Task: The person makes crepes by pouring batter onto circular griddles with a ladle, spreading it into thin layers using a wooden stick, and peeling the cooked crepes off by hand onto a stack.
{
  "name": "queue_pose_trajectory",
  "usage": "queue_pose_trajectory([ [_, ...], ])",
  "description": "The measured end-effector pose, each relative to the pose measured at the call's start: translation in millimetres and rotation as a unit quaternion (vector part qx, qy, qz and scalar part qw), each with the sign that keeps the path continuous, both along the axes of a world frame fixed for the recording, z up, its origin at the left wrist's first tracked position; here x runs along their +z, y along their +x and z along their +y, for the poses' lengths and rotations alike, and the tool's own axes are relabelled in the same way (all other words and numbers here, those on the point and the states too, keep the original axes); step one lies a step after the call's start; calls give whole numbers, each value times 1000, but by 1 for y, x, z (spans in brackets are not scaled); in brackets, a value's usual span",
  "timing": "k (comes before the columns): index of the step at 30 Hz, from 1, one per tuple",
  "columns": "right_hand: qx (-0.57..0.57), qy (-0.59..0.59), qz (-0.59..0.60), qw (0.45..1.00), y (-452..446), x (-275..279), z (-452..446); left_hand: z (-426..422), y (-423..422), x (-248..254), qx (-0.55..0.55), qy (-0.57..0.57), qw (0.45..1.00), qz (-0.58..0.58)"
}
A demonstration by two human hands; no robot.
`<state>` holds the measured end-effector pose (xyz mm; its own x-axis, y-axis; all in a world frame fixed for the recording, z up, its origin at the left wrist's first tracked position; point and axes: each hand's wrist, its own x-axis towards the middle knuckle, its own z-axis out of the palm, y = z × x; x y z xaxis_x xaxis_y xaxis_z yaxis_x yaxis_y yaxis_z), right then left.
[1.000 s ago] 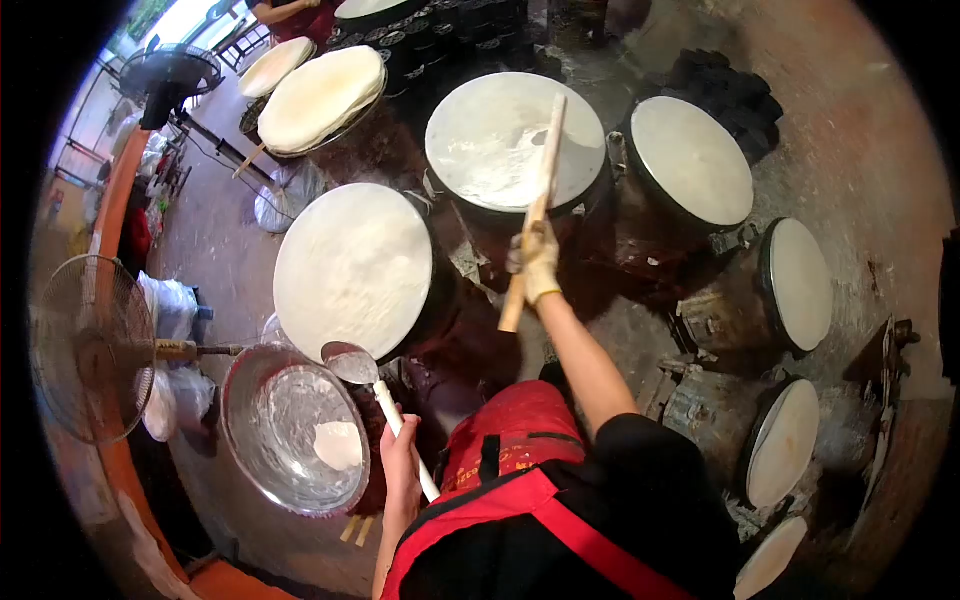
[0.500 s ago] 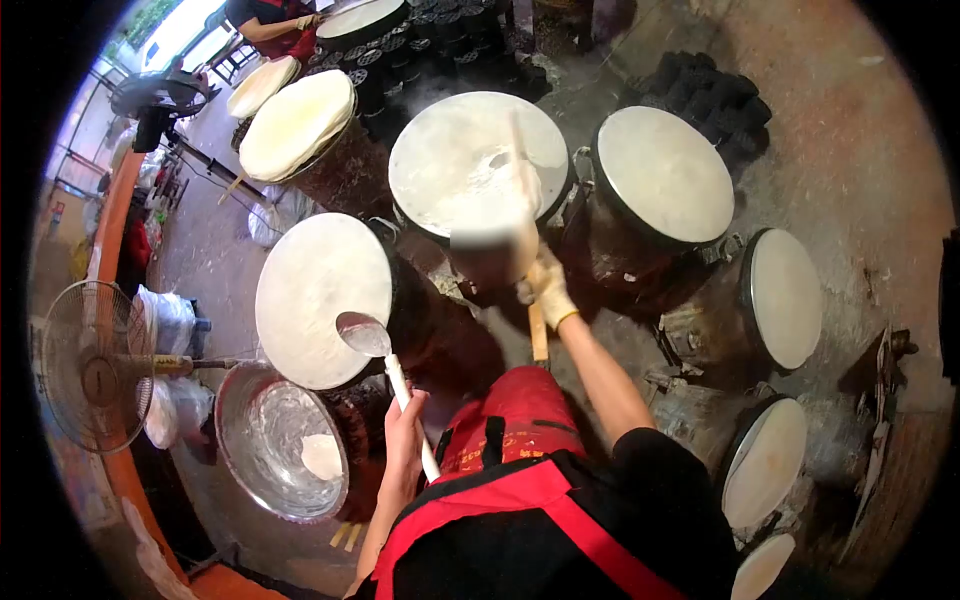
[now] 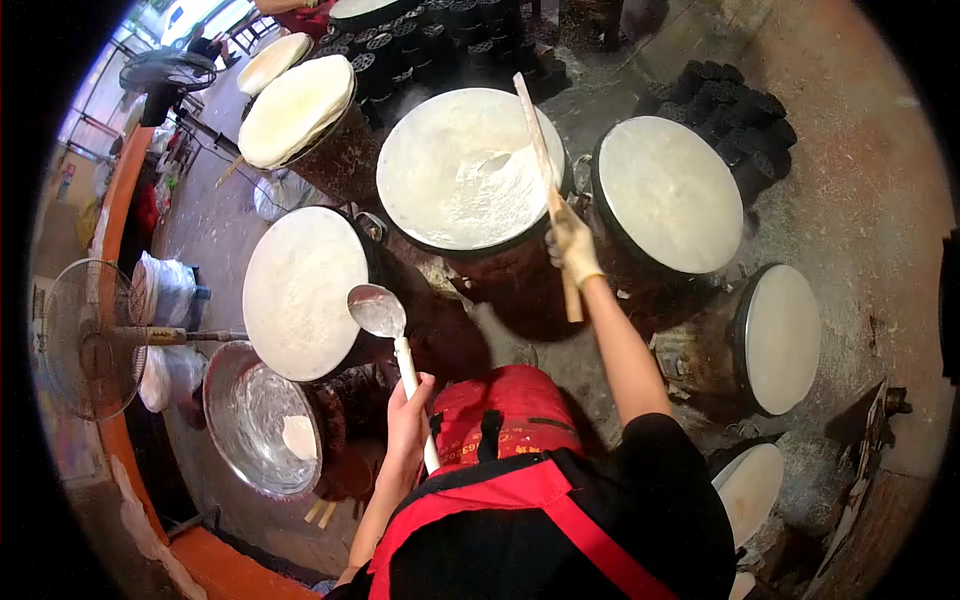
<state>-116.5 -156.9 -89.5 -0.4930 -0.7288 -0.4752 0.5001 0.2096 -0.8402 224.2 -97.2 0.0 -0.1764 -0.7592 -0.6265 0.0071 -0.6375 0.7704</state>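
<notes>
Well, from the head view, the gloved right hand (image 3: 573, 248) grips a wooden stick (image 3: 536, 132) slanting over the right side of a round plate (image 3: 420, 160); pressed unevenly, it could, I'd guess, tear the wet paste (image 3: 500, 198). The bare left hand (image 3: 408, 415) wraps its fingers round a ladle (image 3: 406, 368), which might drip if tipped. The metal basin (image 3: 238, 418) holds a pale pool (image 3: 300, 437).

Upper-left glare, probably daylight, with fisheye bending and black corners.
</notes>
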Motion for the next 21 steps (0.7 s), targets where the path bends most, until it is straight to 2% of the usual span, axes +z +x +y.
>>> queue_pose_trajectory([
  [1,-25,21,-18,999,12,13,-12,-1,-1,1,-7,-6,1000,-2],
  [4,-38,-134,-71,988,37,-34,-36,-6,-2,15,-4,45,998,40],
  [6,2,-169,80,982,50,-37,-8,-10,9,19,-19,44,998,37],
  [7,-83,-203,-58,974,54,-36,1,-13,16,19,-26,44,998,37],
  [8,-178,-241,-186,936,59,-31,10,-14,22,17,-20,41,999,30],
  [9,-200,-202,146,948,83,-23,12,-15,25,20,-19,33,999,19],
  [10,-185,-158,151,958,99,-27,10,-17,28,21,-17,35,999,24],
  [13,-156,-149,77,973,136,-56,-19,-24,37,20,-9,49,998,42],
  [15,-29,-115,128,985,139,-49,-29,-27,46,17,2,59,996,65],
  [17,-1,-141,174,975,122,-45,-17,-29,54,10,12,70,993,95],
  [18,-32,-140,269,953,115,-52,-5,-31,58,9,14,70,994,88],
  [19,-193,-272,-32,942,109,-72,-1,-33,60,8,17,69,994,84],
  [21,-302,-226,65,924,129,-91,9,-35,67,4,14,68,994,82],
])
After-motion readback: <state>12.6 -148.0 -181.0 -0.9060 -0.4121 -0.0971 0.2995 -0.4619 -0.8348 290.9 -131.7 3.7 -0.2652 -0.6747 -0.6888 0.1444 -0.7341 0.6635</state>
